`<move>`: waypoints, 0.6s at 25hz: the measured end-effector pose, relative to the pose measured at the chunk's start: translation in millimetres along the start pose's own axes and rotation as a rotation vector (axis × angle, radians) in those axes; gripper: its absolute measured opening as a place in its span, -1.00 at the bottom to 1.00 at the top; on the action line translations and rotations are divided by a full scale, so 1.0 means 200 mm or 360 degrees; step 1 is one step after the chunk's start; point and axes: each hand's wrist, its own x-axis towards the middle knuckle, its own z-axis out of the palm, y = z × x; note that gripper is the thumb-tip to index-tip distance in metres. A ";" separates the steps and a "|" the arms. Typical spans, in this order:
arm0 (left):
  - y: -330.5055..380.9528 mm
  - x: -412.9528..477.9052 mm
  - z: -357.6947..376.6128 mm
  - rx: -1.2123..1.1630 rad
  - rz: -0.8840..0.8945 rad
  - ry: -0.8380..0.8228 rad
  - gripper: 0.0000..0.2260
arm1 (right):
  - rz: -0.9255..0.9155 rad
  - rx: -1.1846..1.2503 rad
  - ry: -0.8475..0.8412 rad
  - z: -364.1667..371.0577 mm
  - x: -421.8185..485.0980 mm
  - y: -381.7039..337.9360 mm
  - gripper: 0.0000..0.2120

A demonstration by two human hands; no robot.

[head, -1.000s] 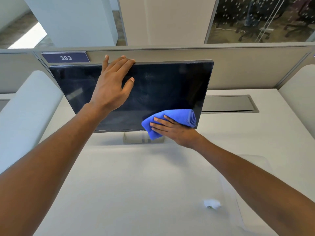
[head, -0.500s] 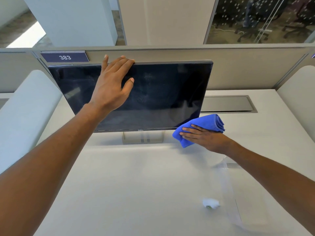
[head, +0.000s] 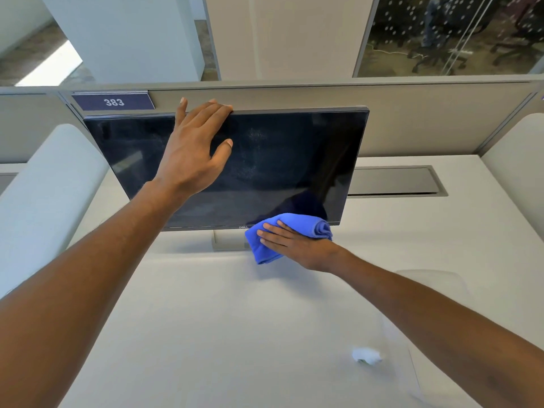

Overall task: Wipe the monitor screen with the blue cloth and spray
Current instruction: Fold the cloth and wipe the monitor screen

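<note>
The black monitor (head: 294, 160) stands tilted on the white desk, with fine spray specks on its middle. My left hand (head: 194, 148) holds its top edge, fingers hooked over the rim and thumb on the glass. The folded blue cloth (head: 297, 225) lies against the monitor's bottom bezel, right of the stand (head: 226, 241). My right hand (head: 290, 242) presses on it with straight fingers; the thumb is hidden. No spray bottle can be made out for certain.
A grey partition (head: 412, 119) with a "383" label (head: 113, 102) runs behind the monitor. A cable tray lid (head: 394, 181) sits in the white desk (head: 206, 334) at right. A small white blurred patch (head: 366, 355) lies at the front right.
My right hand swept the cloth rightward past the monitor's lower right corner, then came back left to the bottom edge. My left hand has stayed on the top edge.
</note>
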 end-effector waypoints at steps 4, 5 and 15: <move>0.00 0.01 0.00 -0.0023 0.0015 0.0021 -0.53 | 0.0016 0.0302 -0.0080 -0.11 0.09 -0.02 -0.31; 0.00 0.01 0.00 -0.0030 0.0019 0.0020 -0.53 | 0.0033 0.0402 -0.0070 -0.12 0.08 -0.02 -0.32; 0.00 0.00 -0.01 -0.0015 0.0007 -0.0016 -0.51 | 0.0171 0.0528 -0.0090 -0.06 -0.40 0.29 -0.36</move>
